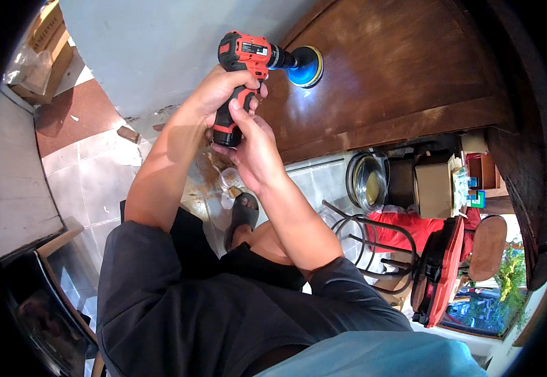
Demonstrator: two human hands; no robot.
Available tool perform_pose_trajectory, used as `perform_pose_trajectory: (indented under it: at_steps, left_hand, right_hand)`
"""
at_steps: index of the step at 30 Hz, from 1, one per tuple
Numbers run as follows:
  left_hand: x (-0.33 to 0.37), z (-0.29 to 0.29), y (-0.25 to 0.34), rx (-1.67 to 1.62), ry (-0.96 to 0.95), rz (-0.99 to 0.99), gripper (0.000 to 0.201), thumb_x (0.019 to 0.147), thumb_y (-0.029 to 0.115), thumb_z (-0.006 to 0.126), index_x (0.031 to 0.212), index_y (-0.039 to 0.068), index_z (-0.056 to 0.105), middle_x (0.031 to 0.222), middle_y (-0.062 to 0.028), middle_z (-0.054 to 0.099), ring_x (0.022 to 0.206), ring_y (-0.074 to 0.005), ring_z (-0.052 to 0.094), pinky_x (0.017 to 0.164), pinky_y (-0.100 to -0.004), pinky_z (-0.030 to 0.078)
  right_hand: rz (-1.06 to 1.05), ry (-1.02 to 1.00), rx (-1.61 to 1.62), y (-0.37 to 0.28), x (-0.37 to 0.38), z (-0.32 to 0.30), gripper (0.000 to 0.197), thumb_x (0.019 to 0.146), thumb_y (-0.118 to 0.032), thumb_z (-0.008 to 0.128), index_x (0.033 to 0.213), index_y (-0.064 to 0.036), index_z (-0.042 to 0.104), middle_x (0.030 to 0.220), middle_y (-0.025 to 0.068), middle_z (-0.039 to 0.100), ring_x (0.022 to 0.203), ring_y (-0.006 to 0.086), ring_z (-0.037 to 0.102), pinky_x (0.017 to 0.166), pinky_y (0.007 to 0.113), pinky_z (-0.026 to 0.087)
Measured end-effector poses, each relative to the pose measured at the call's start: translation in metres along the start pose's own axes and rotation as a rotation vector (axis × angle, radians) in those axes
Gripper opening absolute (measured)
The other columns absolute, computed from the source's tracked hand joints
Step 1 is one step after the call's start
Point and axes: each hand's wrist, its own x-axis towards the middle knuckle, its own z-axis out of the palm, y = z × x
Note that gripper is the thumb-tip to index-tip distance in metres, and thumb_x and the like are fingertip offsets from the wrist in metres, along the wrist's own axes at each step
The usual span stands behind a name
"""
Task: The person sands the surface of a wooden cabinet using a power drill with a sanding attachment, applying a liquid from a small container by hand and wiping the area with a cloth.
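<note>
1. A red-and-black power drill stands at the left part of the brown wooden panel, its chuck pointing toward the wood.
2. A round blue pad with a yellowish rim, fitted to the chuck, sits over the panel; whether it touches the wood cannot be told.
3. A bright patch of light falls on the panel just below the pad.
4. The left hand, left of the panel, is wrapped around the upper handle of the drill.
5. The right hand, also left of the panel, grips the lower handle near the drill's base.
6. Below the panel lie a cardboard box and red cloth.
7. Left of the panel spreads a bluish-grey surface.
</note>
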Motion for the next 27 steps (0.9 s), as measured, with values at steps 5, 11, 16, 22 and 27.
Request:
perform_pose_trajectory:
  at_steps: [5,11,16,22,27]
  left_hand:
    - [0.003,0.000,-0.007,-0.047,-0.002,0.036,0.032,0.085,0.009,0.065,0.116,0.002,0.061,0.090,-0.0104,0.067,0.062,-0.0159,0.065,0.053,-0.0304,0.058]
    - [0.019,0.003,0.012,-0.123,-0.025,-0.001,0.026,0.089,0.014,0.066,0.111,0.003,0.060,0.093,-0.0055,0.067,0.065,-0.0136,0.064,0.054,-0.0313,0.058]
    - [0.025,-0.009,0.022,-0.149,-0.093,-0.052,0.029,0.090,0.015,0.066,0.115,0.001,0.060,0.094,-0.0065,0.067,0.068,-0.0124,0.064,0.054,-0.0308,0.057]
    - [0.031,-0.017,0.035,-0.117,-0.099,-0.092,0.023,0.087,0.015,0.068,0.105,0.002,0.063,0.090,-0.0064,0.070,0.065,-0.0125,0.065,0.055,-0.0301,0.059]
    - [0.022,-0.018,0.038,-0.071,-0.150,-0.141,0.034,0.090,0.015,0.066,0.120,0.000,0.059,0.096,-0.0082,0.068,0.064,-0.0120,0.065,0.054,-0.0305,0.061]
  right_hand:
    - [-0.054,0.030,-0.066,0.007,0.000,0.003,0.037,0.108,-0.040,0.064,0.119,-0.0043,0.063,0.103,0.0062,0.073,0.085,0.0162,0.071,0.069,0.029,0.056]
    - [-0.215,0.043,-0.173,-0.007,0.011,0.003,0.039,0.107,-0.037,0.067,0.116,0.0009,0.064,0.100,0.0085,0.074,0.081,0.0167,0.072,0.065,0.027,0.055]
    - [-0.210,0.048,-0.193,-0.015,0.021,0.013,0.040,0.103,-0.035,0.074,0.114,0.0025,0.064,0.100,0.0100,0.075,0.081,0.0192,0.076,0.065,0.026,0.059]
    - [-0.201,0.004,-0.105,-0.010,0.035,0.017,0.039,0.102,-0.033,0.074,0.115,0.0013,0.064,0.102,0.0095,0.075,0.082,0.0195,0.076,0.064,0.025,0.061]
    - [-0.190,0.002,-0.086,-0.004,0.029,0.022,0.038,0.102,-0.034,0.075,0.113,0.0005,0.064,0.101,0.0094,0.075,0.083,0.0190,0.076,0.063,0.024,0.061]
